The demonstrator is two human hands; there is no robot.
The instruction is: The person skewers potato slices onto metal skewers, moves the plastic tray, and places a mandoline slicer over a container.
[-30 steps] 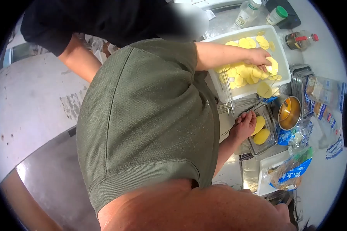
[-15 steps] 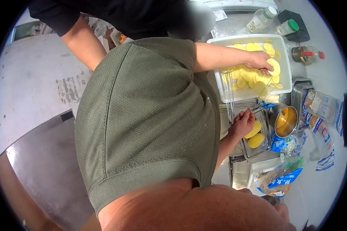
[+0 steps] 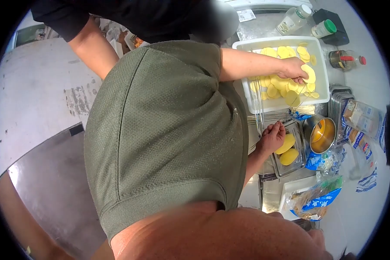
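Note:
My left hand (image 3: 294, 70) is closed on a round yellow potato slice (image 3: 308, 74), above a white bin (image 3: 239, 65) of loose potato slices (image 3: 271, 90). My right hand (image 3: 273, 138) is pinched shut beside a clear tray (image 3: 302, 162), seemingly on a thin skewer, hard to see. Between the hands, another potato slice (image 3: 292, 99) overlaps the bin's near rim, apparently on that skewer. Two peeled potatoes (image 3: 289, 157) rest in the tray. Thin metal skewers (image 3: 271, 117) lie between bin and tray.
A metal pot (image 3: 322, 135) of orange liquid stands beyond the tray, near stacked metal trays (image 3: 339, 102) and plastic packaging (image 3: 360, 117). Bottles (image 3: 292, 21) line the wall. A printed bag (image 3: 314, 203) lies nearby. Another person's arm (image 3: 93, 47) is at upper left.
Both hands keep nearly the same positions and grips. The whole view has shifted very slightly; nothing has clearly been taken or let go.

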